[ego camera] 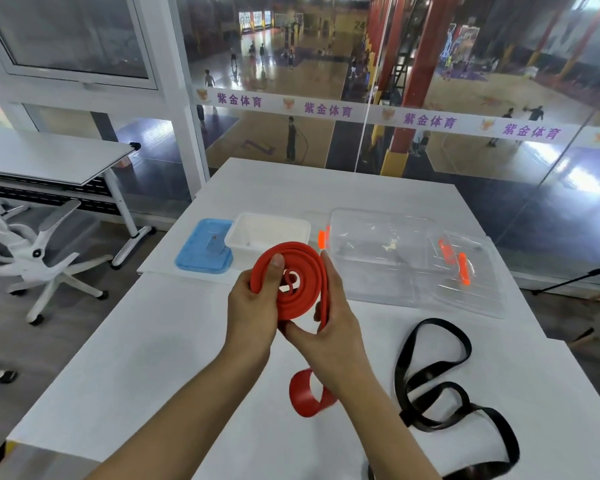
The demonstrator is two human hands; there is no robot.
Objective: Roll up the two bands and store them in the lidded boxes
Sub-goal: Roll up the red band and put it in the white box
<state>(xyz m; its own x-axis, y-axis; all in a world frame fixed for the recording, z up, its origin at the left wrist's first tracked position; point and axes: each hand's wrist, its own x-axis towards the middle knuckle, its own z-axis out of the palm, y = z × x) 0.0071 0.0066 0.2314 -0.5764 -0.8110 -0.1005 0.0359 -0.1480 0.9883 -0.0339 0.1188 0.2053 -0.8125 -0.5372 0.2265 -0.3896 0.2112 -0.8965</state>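
Both hands, left hand (253, 306) and right hand (329, 327), grip the half-coiled red band (302, 268), its tail partly hidden by the wrist.

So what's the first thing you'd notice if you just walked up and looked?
The bright red band, coiled into a spiral and held up over the white table by the left hand and right hand. Next, the black band lying in loose loops on the right. Behind them sit an open white box and a clear box.
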